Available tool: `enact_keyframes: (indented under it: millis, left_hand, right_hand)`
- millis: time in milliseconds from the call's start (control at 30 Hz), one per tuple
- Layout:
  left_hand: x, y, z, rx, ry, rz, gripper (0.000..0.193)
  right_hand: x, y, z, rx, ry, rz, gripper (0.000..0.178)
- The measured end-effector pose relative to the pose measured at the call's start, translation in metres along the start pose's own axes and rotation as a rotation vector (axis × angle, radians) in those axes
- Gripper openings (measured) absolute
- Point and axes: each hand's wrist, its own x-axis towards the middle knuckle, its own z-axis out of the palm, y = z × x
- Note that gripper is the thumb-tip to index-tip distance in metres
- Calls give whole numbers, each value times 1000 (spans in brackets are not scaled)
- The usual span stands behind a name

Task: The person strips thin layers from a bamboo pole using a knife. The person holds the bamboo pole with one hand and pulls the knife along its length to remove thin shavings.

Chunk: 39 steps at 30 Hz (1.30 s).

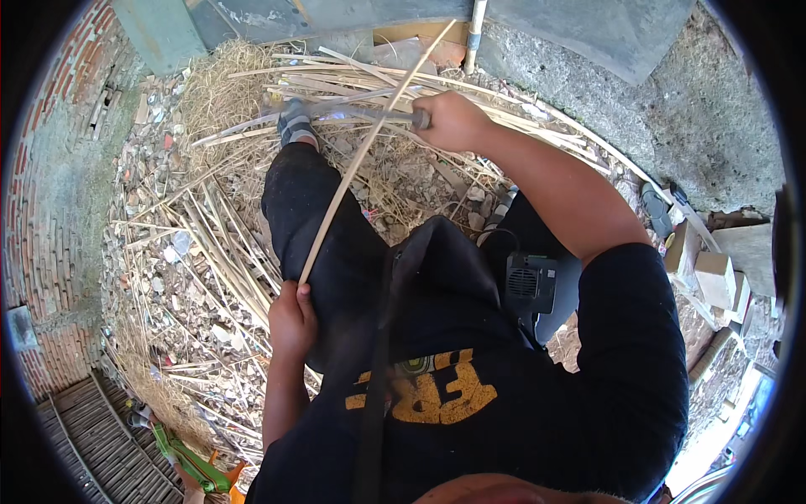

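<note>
Torso: I wear a black cloth T-shirt with orange lettering (504, 445); a black plastic box with a round vent (531, 283) sits at my right hip.
Left hand: My left hand (291, 321) has thumb and fingers clamped on the near end of the workpiece.
Workpiece: A long, narrow, pale-tan strip, apparently split bamboo (344, 189), rises slantwise from my left hand, across my black-trousered left leg (298, 197), to a free far end.
Right hand: My right hand (453, 122) has its fingers wrapped around the tool's handle.
Tool: A long grey metal blade (361, 112) points left and crosses the strip's upper half. Its tip is blurred; I cannot tell whether the edge touches.
Done: The strip is narrow and in one piece; I judge the splitting complete.
Left: With the blade across the strip, I judge trimming unfinished. Surface smoothness is too small to tell.
Stock: A heap of long pale strips (336, 84) lies beyond my left foot; loose strips (222, 252) lie left. I cannot tell finished from unfinished.
Perimeter: A rough grey concrete wall (714, 109) stands at far right.
</note>
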Motion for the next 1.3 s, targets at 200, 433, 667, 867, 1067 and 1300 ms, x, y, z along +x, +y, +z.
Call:
enact_keyframes:
  millis: [200, 433, 667, 867, 1067, 1300]
  left_hand:
    - [-2, 1, 1, -22, 31, 3, 33]
    - [-1, 4, -1, -15, 46, -7, 34]
    - [-2, -8, 0, -65, 30, 23, 34]
    - [4, 3, -2, -87, 12, 9, 37]
    - [2, -7, 6, -47, 39, 22, 37]
    - [-2, -7, 4, 24, 80, 9, 34]
  right_hand:
    - [0, -2, -2, -63, 6, 73, 23]
    - [10, 11, -5, 11, 24, 128, 21]
    - [-3, -12, 2, -99, -32, -16, 22]
    - [-1, -11, -4, -94, 1, 13, 24]
    - [-4, -24, -4, -178, -23, -4, 24]
    - [-1, -20, -28, -172, -30, 78, 20]
